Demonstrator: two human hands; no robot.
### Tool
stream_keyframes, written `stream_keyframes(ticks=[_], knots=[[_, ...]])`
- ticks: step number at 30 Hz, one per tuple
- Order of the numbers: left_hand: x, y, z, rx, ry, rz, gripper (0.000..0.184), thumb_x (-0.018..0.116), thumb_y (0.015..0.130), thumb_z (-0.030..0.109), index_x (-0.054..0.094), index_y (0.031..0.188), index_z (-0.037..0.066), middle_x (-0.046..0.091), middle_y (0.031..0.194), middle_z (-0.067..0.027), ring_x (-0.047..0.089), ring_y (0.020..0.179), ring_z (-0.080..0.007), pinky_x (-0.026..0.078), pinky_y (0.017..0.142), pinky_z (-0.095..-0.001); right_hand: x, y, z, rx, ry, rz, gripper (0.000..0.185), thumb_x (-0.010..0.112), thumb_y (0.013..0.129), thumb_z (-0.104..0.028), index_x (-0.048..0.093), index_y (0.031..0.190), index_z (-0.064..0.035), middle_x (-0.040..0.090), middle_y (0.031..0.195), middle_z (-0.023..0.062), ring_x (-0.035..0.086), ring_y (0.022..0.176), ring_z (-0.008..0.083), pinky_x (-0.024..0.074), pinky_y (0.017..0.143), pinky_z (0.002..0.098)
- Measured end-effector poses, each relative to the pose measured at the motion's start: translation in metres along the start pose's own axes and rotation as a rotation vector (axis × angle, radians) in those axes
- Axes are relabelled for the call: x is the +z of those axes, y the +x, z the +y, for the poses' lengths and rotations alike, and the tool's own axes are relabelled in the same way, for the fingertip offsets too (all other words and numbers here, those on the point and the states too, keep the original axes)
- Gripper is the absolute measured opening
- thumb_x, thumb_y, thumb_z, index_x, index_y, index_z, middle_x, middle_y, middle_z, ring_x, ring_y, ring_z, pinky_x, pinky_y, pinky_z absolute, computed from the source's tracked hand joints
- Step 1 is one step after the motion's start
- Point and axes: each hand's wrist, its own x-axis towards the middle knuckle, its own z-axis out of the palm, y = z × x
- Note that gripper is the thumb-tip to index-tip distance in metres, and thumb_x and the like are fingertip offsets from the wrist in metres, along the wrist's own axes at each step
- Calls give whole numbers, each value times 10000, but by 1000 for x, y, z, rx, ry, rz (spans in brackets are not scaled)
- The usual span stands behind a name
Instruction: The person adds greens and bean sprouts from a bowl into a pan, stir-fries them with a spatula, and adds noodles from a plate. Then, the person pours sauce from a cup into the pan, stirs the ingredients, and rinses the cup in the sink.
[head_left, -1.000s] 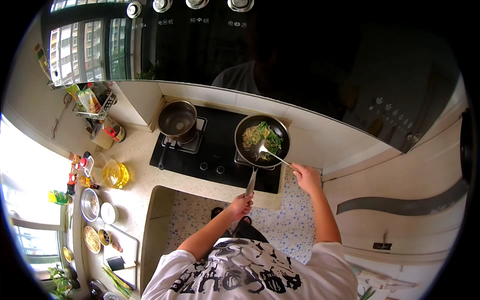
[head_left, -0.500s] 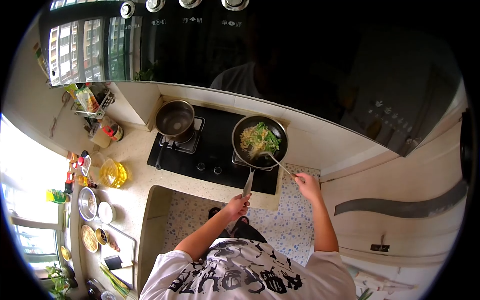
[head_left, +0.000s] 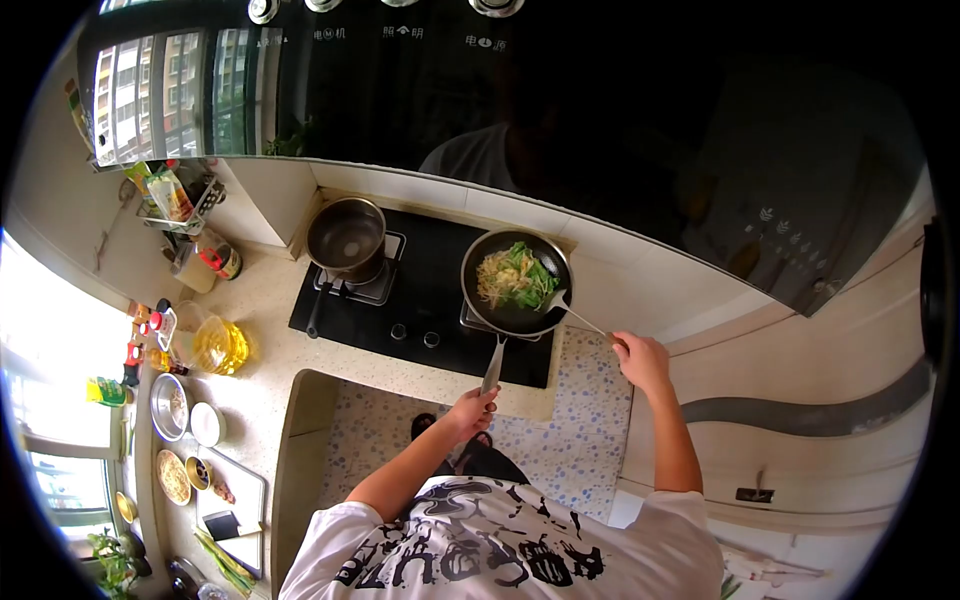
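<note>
A dark frying pan [head_left: 480,303] sits on the right burner of the stove. Pale noodle-like strands mixed with green leafy vegetables [head_left: 518,277] lie in it. My left hand [head_left: 471,412] is closed around the end of the pan's handle [head_left: 494,366], below the stove's front edge. To the right of the pan, my right hand [head_left: 641,358] grips the handle of a spatula [head_left: 585,318]. The spatula's blade rests at the right inner side of the pan, beside the food.
A second pot [head_left: 347,236] stands on the left burner [head_left: 395,262]. On the left counter are an oil jug [head_left: 222,346], a metal bowl [head_left: 170,408], a white bowl [head_left: 208,425] and a cutting board [head_left: 240,480]. The black range hood [head_left: 600,130] overhangs the stove.
My right hand has moved right and slightly up, drawing the spatula blade from the pan's front to its right side. My left hand stays on the pan handle.
</note>
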Motion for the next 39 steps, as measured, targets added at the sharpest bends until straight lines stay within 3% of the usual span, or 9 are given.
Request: stream_keyframes(ticks=[10, 13, 16, 20, 23, 26, 32, 35, 39], knots=[[-3, 2, -2, -5, 15, -2, 310, 531, 1067, 298, 507, 1341, 155, 380, 764, 53, 282, 573, -53, 235, 491, -219, 77, 50, 39, 124, 436, 137, 275, 620, 1005, -273, 659, 1199, -81, 692, 796, 95, 627, 645, 192, 495, 597, 355], [-2, 3, -1, -10, 9, -2, 311, 530, 1068, 299, 506, 1342, 155, 368, 756, 58, 279, 572, -51, 232, 487, -218, 82, 49, 16, 484, 791, -4, 319, 579, 1015, -279, 645, 1214, -39, 728, 958, 171, 702, 856, 319, 532, 760, 423], [1, 0, 1, -14, 3, -3, 314, 532, 1067, 300, 505, 1345, 157, 357, 742, 64, 272, 566, -49, 230, 483, -214, 117, 50, 7, 438, 888, 0, 308, 583, 1039, -272, 582, 1260, -58, 612, 779, 25, 524, 575, 119, 415, 498, 284], [1, -2, 3, -18, -2, -6, 310, 538, 1065, 300, 507, 1340, 160, 356, 728, 69, 270, 556, -44, 226, 479, -212, 132, 40, 4, 457, 878, -45, 299, 587, 1038, -282, 585, 1259, -80, 609, 944, 50, 537, 596, 124, 398, 454, 280], [0, -2, 2, -18, 11, 5, 300, 544, 1063, 301, 512, 1329, 167, 359, 724, 72, 274, 552, -39, 222, 476, -212, 95, 30, -5, 493, 937, -77, 353, 584, 1017, -291, 609, 1252, -28, 664, 1006, 102, 606, 689, 149, 500, 626, 325], [0, -2, 2, -19, 8, 3, 291, 547, 1062, 303, 516, 1321, 175, 361, 719, 75, 276, 549, -37, 221, 474, -212, 104, 45, -10, 431, 938, 80, 293, 587, 1036, -301, 592, 1245, -96, 598, 858, 46, 504, 543, 105, 354, 418, 258], [1, -1, 2, -22, 1, 9, 289, 545, 1063, 301, 516, 1323, 178, 354, 711, 79, 270, 541, -38, 218, 469, -213, 121, 90, -44, 661, 1265, -52, 266, 584, 1035, -299, 596, 1220, -107, 533, 685, 35, 374, 418, 84, 274, 368, 272], [1, -3, 2, -15, 5, -5, 292, 541, 1064, 302, 513, 1326, 175, 348, 711, 78, 267, 537, -38, 214, 465, -214, 123, 86, -63, 507, 1021, -99, 321, 599, 1002, -328, 676, 1157, -58, 677, 832, 115, 647, 716, 182, 495, 560, 343], [-2, 0, 1, -12, 3, -14, 307, 535, 1066, 305, 506, 1340, 170, 341, 712, 75, 268, 534, -38, 210, 461, -212, 101, 52, -65, 157, 459, 58, 288, 623, 969, -330, 693, 1161, -128, 729, 1026, 168, 691, 906, 393, 526, 798, 468]])
